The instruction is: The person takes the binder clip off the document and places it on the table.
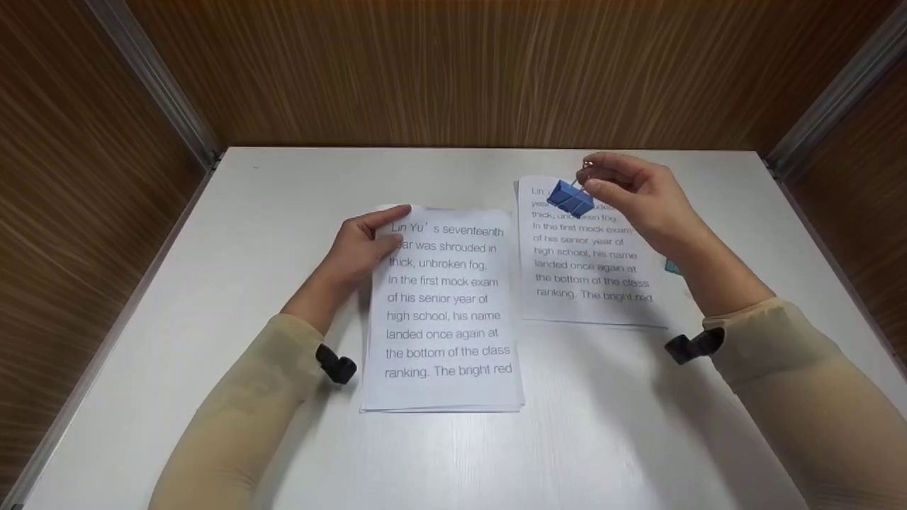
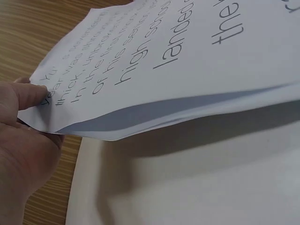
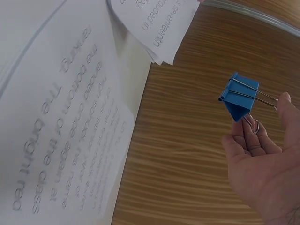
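My left hand (image 1: 361, 244) pinches the upper left corner of a stack of printed sheets (image 1: 446, 319), thumb on top and fingers beneath. In the left wrist view the sheets (image 2: 140, 84) are lifted off the table at that corner and gape apart along one side. My right hand (image 1: 648, 198) holds a blue binder clip (image 1: 570, 200) by its wire handles, between thumb and fingers. The right wrist view shows the clip (image 3: 241, 96) raised, with nothing in its mouth. It hangs above the top of a second stack of printed sheets (image 1: 581, 262).
Both stacks are on a white table (image 1: 567, 439), side by side. A small teal object (image 1: 672, 266) lies partly hidden behind my right forearm. Wood-grain panels (image 1: 482, 71) enclose the back and sides. Black wrist cameras (image 1: 336, 365) sit on both sleeves.
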`<state>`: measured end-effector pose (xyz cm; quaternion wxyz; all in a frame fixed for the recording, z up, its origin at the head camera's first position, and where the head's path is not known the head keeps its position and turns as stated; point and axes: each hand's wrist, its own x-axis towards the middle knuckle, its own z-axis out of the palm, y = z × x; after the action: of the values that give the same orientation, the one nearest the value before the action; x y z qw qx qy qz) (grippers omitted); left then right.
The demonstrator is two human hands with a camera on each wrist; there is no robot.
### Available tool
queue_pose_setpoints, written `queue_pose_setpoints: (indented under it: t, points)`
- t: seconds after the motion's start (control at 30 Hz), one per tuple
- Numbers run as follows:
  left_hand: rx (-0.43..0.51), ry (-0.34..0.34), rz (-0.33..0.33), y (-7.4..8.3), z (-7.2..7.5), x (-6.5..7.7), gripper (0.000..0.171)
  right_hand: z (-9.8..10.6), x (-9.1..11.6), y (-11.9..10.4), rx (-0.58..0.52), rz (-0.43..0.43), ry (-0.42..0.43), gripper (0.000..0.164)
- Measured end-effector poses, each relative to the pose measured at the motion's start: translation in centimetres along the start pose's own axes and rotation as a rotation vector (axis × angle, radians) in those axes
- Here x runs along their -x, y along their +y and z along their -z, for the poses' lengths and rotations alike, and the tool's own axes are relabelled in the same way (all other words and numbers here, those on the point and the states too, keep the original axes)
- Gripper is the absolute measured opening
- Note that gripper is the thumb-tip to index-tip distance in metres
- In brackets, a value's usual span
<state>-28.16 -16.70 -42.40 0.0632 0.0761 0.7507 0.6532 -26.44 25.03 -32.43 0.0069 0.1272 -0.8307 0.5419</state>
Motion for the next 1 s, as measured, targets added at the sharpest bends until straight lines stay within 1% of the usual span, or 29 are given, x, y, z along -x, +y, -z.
queue_pose_setpoints:
  t: [0.17,0.33,0.53,0.63,0.83,1.0]
  points:
    - [0.005,0.014,0.013,-0.5,0.1,-0.3,0.05,1.4,1.2,0.9,0.035,-0.022,0.003,0.048]
    - [0.0,0.02,0.021,-0.7,0.3,-0.5,0.05,2.8,2.4,2.0,0.071,-0.023,0.009,0.049]
    - [0.005,0.028,0.043,-1.0,0.1,-0.4,0.05,4.4,4.0,3.7,0.038,-0.031,0.033,0.038]
    - [-0.002,0.033,0.05,-1.0,0.0,-0.4,0.05,5.4,4.9,4.7,0.044,-0.059,0.047,0.036]
    - [-0.022,0.03,0.073,-1.1,-0.2,-0.5,0.049,7.3,6.9,6.7,0.065,-0.147,0.049,0.04]
    - [-0.03,0.029,0.092,-1.1,-0.3,-0.4,0.048,8.6,8.4,8.3,0.087,-0.176,0.045,0.041]
